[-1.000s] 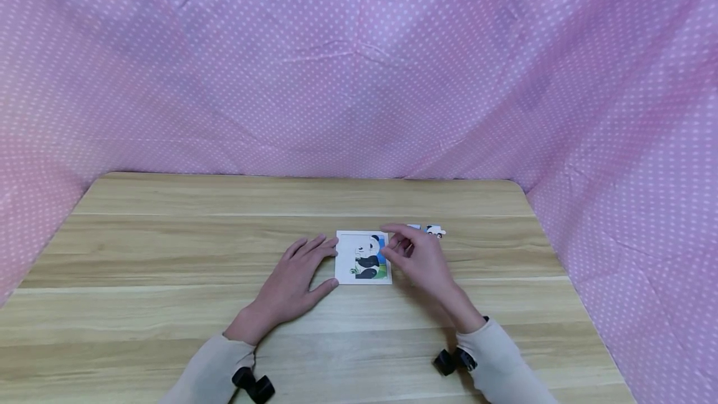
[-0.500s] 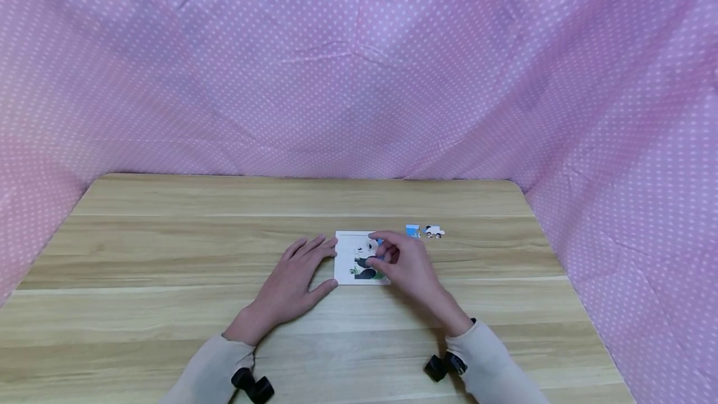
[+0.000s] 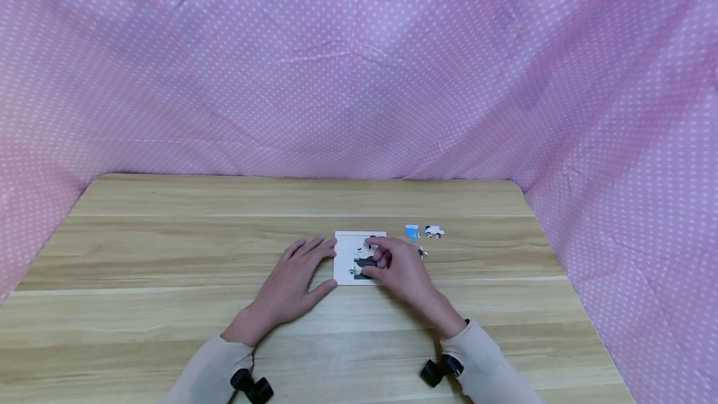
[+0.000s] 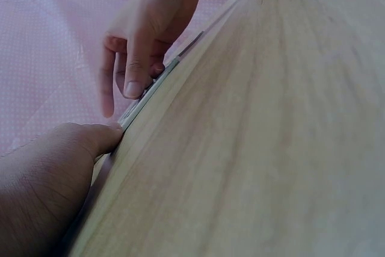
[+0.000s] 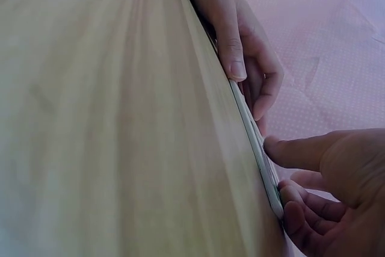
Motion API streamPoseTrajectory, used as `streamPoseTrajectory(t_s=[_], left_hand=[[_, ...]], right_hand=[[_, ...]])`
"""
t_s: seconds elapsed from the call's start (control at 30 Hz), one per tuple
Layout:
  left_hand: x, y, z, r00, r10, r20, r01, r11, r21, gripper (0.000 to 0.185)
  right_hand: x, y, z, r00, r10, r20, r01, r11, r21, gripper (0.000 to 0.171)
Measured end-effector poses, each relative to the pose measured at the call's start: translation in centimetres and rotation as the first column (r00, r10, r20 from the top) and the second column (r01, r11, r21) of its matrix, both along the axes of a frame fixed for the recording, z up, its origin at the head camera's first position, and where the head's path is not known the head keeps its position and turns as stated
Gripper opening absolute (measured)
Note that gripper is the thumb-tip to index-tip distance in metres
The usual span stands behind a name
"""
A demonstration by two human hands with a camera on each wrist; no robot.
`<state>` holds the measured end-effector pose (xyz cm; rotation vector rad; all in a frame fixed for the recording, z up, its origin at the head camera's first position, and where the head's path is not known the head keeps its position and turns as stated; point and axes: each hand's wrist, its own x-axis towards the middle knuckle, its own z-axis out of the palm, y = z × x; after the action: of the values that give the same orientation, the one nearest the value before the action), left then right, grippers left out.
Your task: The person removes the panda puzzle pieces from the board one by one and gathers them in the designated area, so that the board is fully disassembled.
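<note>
A small white puzzle board (image 3: 343, 259) lies flat on the table, with joined panda puzzle pieces (image 3: 361, 262) on its right part. My left hand (image 3: 294, 282) rests at the board's left edge, fingers spread and fingertips touching it. Above the panda pieces is my right hand (image 3: 404, 270), its thumb and forefinger apart and its other fingers curled in. This hand hides the board's right side. From the left wrist view, the right hand (image 4: 153, 34) hangs low over the board. The right wrist view has the left thumb (image 5: 231, 58) against the board's near edge.
Behind the right hand lie a blue puzzle piece (image 3: 412, 230) and a white and black one (image 3: 434, 231). Another piece (image 3: 422, 254), partly hidden, peeks out beside the knuckles. Pink dotted cloth (image 3: 314, 80) hangs around the wooden table (image 3: 185, 254).
My right hand has moved left from the board's right edge to over the panda pieces, uncovering the loose pieces behind it. The left hand has stayed in place.
</note>
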<state>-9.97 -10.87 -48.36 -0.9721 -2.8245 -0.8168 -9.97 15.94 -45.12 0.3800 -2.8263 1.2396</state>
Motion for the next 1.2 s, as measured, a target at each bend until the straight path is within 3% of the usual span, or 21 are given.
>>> streamPoseTrajectory(t_s=[0.43, 0.9, 1.2], left_hand=[[-0.08, 0.04, -0.33, 1.000, -0.002, -0.017, 0.003, 1.000, 0.020, 0.053], [0.03, -0.03, 0.06, 1.000, 0.000, 0.012, 0.000, 1.000, 0.010, 0.056], [0.04, 0.00, -0.01, 1.000, 0.001, -0.003, -0.001, 1.000, 0.019, 0.054]], right_hand=[[-0.20, -0.08, 0.21, 0.999, 0.054, -0.002, -0.054, 0.995, 0.080, 0.053], [-0.20, -0.32, 0.78, 0.992, 0.100, 0.073, -0.113, 0.972, 0.205, 0.058], [-0.12, -0.35, 0.66, 0.992, 0.095, 0.077, -0.108, 0.975, 0.192, 0.055]])
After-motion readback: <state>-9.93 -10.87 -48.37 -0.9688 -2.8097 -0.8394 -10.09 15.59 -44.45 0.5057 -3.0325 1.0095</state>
